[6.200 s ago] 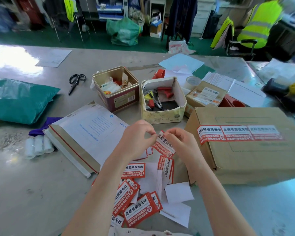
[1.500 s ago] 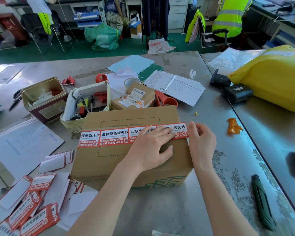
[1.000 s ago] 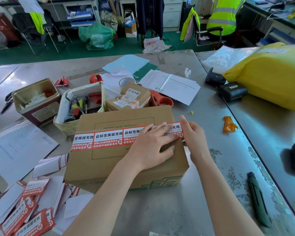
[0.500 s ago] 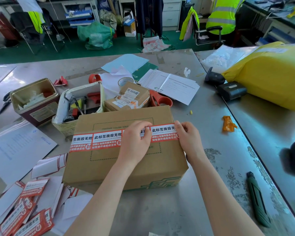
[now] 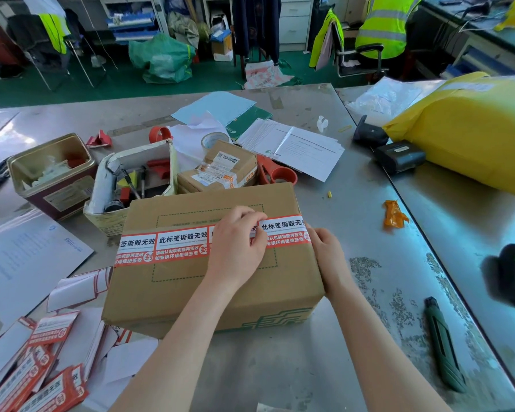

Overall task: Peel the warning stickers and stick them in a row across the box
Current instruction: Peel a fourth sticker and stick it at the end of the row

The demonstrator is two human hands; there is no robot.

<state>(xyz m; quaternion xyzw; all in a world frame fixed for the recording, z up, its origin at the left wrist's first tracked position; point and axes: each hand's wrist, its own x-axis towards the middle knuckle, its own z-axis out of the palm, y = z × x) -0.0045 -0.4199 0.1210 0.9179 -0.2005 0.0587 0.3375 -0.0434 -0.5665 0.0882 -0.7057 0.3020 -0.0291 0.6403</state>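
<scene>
On the box (image 5: 208, 281), the left hand (image 5: 237, 248) pinches the last warning sticker (image 5: 284, 231) at the right edge, right hand (image 5: 324, 254) curled there — rushed pressing could wrinkle it or skew the row.

Bright daylight scene, well exposed overall. Light comes from the upper left: blown-out glare patch on the metal table (image 5: 15, 135) at the left edge, softer bluish sheen across its right half. Shadows are soft and short; a faint one sits under the near edge of the cardboard box (image 5: 191, 292). Colours are saturated, with a slight cyan cast on the steel. Strong wide-angle barrel distortion: table edges bow and things at the borders stretch. The centre is sharp, and the print on the warning stickers (image 5: 179, 243) is legible. The dark device (image 5: 509, 278) at the right edge is smeared and blurred. The background room is softer, with mild compression mush in the far shelves.
</scene>
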